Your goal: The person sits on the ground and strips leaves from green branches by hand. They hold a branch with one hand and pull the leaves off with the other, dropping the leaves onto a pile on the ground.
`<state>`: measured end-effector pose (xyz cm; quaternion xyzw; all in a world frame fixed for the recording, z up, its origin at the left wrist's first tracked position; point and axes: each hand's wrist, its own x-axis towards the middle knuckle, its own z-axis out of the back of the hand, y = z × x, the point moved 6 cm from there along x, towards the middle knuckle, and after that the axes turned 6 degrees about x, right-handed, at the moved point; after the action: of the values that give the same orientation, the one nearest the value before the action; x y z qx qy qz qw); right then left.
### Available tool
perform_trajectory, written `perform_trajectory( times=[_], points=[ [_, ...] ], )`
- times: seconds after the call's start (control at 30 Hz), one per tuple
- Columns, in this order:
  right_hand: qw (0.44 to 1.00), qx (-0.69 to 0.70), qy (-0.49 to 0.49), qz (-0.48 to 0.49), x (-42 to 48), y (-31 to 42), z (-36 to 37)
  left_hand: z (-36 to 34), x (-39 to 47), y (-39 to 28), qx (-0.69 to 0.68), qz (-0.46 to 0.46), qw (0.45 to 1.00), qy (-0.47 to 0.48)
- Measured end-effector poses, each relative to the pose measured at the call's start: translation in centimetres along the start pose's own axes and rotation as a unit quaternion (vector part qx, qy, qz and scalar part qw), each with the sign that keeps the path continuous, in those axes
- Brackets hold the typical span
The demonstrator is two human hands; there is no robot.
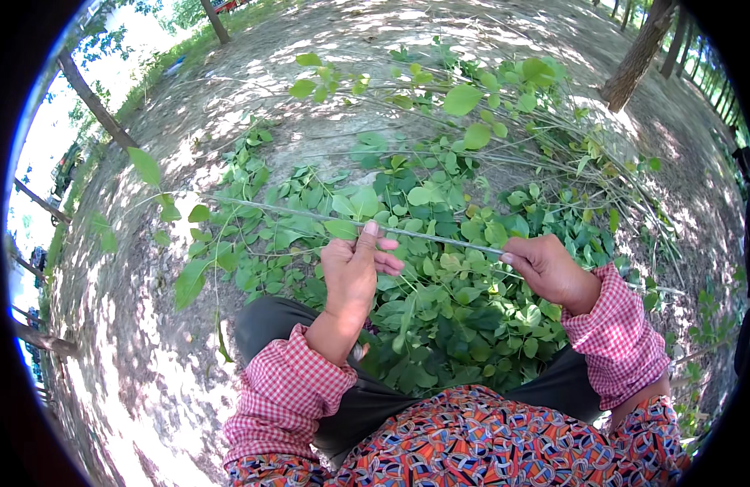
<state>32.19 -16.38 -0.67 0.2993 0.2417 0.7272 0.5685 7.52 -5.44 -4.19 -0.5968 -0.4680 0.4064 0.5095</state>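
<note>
A long thin leafy branch (289,211) runs across in front of me, with green leaves at its left end. My right hand (544,268) is closed around its bare right end. My left hand (356,262) holds the branch near its middle, thumb on top and the other fingers partly spread beneath; a few leaves stand just beside the thumb. Below both hands, a heap of green leaves (454,329) lies on the ground between my knees.
Beyond the heap lies a pile of cut, thin branches (533,159), some with leaves. A tree trunk (640,58) stands at the upper right, and another trunk (94,100) at the upper left. Dappled bare soil (131,341) spreads to the left.
</note>
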Motion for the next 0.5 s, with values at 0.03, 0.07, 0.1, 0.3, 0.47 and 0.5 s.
perform_trajectory(
  times=[0.03,0.07,0.1,0.3,0.47,0.5],
  points=[
    [1.0,-0.006,-0.01,0.008,0.0,0.2,0.0,0.0,0.0,0.0,-0.001,0.01,1.0,0.003],
    [1.0,-0.015,-0.016,0.015,0.0,0.4,0.0,0.0,0.0,-0.1,-0.002,0.02,1.0,0.006],
    [0.999,-0.024,-0.022,0.023,0.0,0.7,0.0,0.1,-0.1,-0.2,-0.004,0.026,1.0,0.004],
    [0.995,-0.067,-0.043,0.063,0.0,1.4,-0.4,-0.3,-0.4,0.4,-0.023,0.055,0.998,0.02],
    [0.991,-0.099,-0.062,0.059,0.4,1.0,-0.2,-1.9,-0.9,1.2,0.048,0.117,0.988,0.087],
    [0.989,-0.112,-0.07,0.063,0.4,0.5,0.1,-1.7,-0.9,0.9,0.101,0.096,0.987,0.08]
  ],
)
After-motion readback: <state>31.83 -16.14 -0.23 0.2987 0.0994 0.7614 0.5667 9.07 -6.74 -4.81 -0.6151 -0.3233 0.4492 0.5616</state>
